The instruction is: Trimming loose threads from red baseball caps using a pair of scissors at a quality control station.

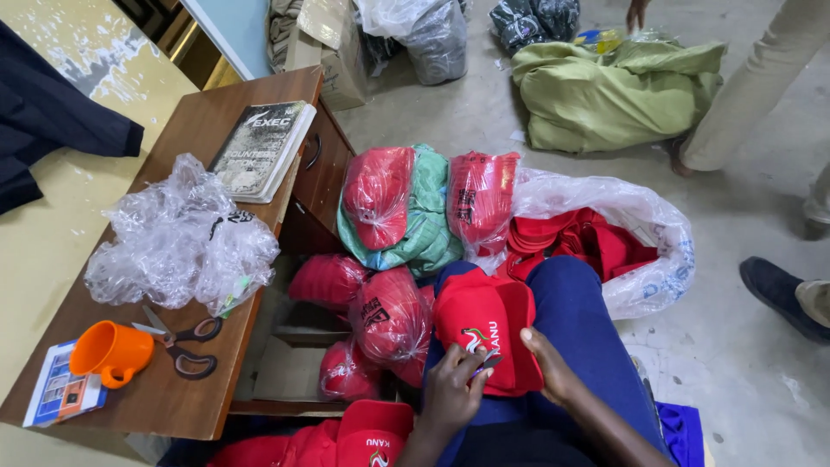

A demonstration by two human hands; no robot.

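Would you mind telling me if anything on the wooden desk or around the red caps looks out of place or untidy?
Mostly untidy rather than damaged. Crumpled clear plastic is heaped on the desk, beside open scissors and an orange cup lying on its side. Bagged red caps are piled loosely against the desk's open side.

The person is wearing dark blue trousers [575, 320]; both forearms are showing bare, with no sleeves, rings or watch visible.

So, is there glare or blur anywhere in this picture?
In the head view, glare shines on the crumpled clear plastic on the desk; the red cap between the left hand and right hand is sharp; edges look slightly bent, as from a wide lens.
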